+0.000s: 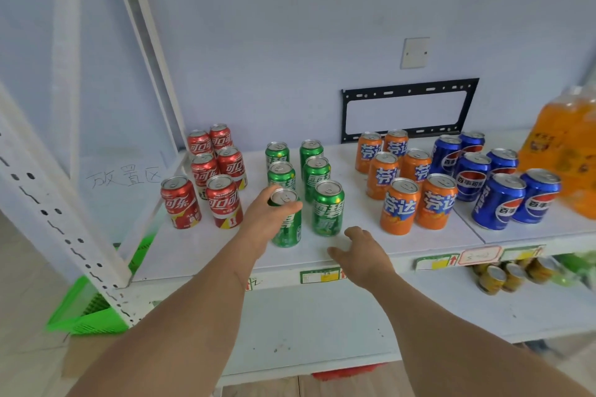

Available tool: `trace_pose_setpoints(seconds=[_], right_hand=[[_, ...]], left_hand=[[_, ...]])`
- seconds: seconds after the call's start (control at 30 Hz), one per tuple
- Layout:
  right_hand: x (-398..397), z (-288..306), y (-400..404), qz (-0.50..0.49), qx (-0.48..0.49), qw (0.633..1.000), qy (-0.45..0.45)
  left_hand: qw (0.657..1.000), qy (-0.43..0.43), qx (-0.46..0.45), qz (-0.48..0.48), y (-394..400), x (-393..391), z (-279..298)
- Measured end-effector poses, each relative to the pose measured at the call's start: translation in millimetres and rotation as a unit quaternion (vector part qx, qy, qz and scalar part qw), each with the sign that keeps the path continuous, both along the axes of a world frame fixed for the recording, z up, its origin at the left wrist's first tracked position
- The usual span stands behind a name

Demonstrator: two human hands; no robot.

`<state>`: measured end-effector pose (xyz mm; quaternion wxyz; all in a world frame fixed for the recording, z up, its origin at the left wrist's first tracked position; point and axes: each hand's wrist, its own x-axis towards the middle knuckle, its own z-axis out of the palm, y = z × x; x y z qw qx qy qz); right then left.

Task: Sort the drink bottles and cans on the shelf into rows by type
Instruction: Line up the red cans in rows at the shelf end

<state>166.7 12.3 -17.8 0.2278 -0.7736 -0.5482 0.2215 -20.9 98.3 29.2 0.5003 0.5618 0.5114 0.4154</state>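
Far left of frame: slanted white shelf upright (61, 213), green plastic basket (93, 309) below it at lower left. On the white shelf (206, 251), left group: six red cola cans (222, 200), upright, two columns, front-left one standing slightly off from the rest.

Left forearm comes up from bottom centre-left, extended toward mid-frame. Left hand (267, 219) wraps the front-left green can (287, 219) from its left side near the top, thumb and fingers curled round the rim area; can upright, base on the shelf. It stands at the front of the left column of green cans (317, 177), two columns, six in all, centre of frame.

Right forearm enters from the lower right corner, reaching to centre. Right hand (361, 255) hovers over the shelf front edge, just below-right of the front-right green can, fingers loosely spread, holding nothing; whether it touches the shelf, cannot tell.

Right of centre: six orange cans (403, 184) in two columns, then six blue cola cans (483, 177), likewise. Far right edge: large orange drink bottles (567, 151), blurred. Lower shelf at right: small yellow cans (512, 274). Wall behind: black mounting bracket (409, 109).
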Motion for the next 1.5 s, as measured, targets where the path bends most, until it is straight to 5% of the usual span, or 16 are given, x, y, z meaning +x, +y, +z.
trace_pose_setpoints(seconds=[0.33, 0.47, 0.57, 0.7, 0.93, 1.13, 1.5], right_hand=[[-16.8, 11.8, -5.7, 0.055, -0.002, 0.997, -0.063], [-36.4, 23.4, -7.5, 0.106, 0.004, 0.989, -0.107], [-58.5, 35.4, -4.7, 0.148, 0.015, 0.981, -0.124], [-93.1, 46.2, 6.0, 0.2, 0.035, 0.97, -0.131], [-149.8, 56.2, 40.2, 0.202, 0.057, 0.976, -0.056], [-184.6, 60.3, 85.4, 0.104, 0.08, 0.986, 0.101], [-207.1, 31.4, 136.4, 0.039, 0.092, 0.957, 0.273]], left_hand=[[0.999, 0.025, 0.009, -0.04, 5.4, -1.2, 0.4], [0.983, 0.166, 0.078, -0.007, -5.2, -20.8, 6.2], [0.935, 0.319, 0.149, 0.041, -14.8, -48.7, 14.1], [0.896, 0.375, 0.212, 0.113, -29.2, -91.7, 24.4], [0.904, 0.301, 0.229, 0.198, -21.3, -152.3, 20.2], [0.963, 0.14, 0.128, 0.194, 10.3, -173.8, -2.6], [0.98, -0.009, 0.026, 0.197, 72.2, -180.1, -25.9]])
